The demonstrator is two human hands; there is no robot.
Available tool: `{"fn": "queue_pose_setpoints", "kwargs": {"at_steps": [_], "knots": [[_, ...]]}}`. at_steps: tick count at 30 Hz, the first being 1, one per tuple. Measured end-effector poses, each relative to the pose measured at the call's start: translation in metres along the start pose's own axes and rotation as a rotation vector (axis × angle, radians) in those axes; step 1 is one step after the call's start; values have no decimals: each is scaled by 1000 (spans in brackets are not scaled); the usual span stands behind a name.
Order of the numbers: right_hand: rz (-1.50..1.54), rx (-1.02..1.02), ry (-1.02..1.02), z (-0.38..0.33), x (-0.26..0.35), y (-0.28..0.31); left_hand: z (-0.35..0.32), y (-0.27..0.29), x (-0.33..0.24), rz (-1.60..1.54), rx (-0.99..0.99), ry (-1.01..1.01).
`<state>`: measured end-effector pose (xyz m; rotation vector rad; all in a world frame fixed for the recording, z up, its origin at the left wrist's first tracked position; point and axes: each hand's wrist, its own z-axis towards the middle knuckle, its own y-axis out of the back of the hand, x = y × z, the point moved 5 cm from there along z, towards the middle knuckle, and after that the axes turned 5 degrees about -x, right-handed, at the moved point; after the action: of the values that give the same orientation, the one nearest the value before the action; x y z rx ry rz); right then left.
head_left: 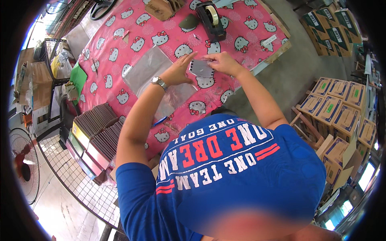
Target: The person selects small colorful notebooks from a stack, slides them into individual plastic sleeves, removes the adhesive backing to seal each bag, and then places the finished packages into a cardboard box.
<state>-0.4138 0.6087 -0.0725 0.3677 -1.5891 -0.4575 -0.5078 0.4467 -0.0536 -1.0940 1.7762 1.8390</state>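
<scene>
A small grey-white spiral notebook [202, 69], black rings along one edge, lies before me on the pink patterned tablecloth. My right hand [224, 64] has its fingers curled and pinched at the notebook's upper right corner. On the other side, my left hand [179, 73] is open, fingers stretched along the notebook's left side; a metal watch [159, 82] is on that wrist. Clear plastic sleeves [148, 67] lie flat under and beside the left hand, some reaching toward me. A blue pen [160, 121] rests below them, near my left forearm.
A black tape dispenser [212, 23] stands at the table's far side, beside a dark green piece [189, 22] and a cardboard holder [160, 9]. Stacked dark-edged notebooks [97, 125] stand at the left. Cartons [335, 100] are piled at the right; a fan [25, 164] is far left.
</scene>
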Motion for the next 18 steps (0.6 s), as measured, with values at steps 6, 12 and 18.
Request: {"fn": "queue_pose_setpoints", "kwargs": {"at_steps": [6, 12, 18], "knots": [[201, -255, 55, -4, 56, 39, 17, -9, 2, -132, -39, 58], [-199, -186, 254, 1, 50, 22, 15, -12, 6, -103, -137, -21], [-258, -428, 406, 1, 63, 49, 16, -10, 2, -138, -108, 8]]}}
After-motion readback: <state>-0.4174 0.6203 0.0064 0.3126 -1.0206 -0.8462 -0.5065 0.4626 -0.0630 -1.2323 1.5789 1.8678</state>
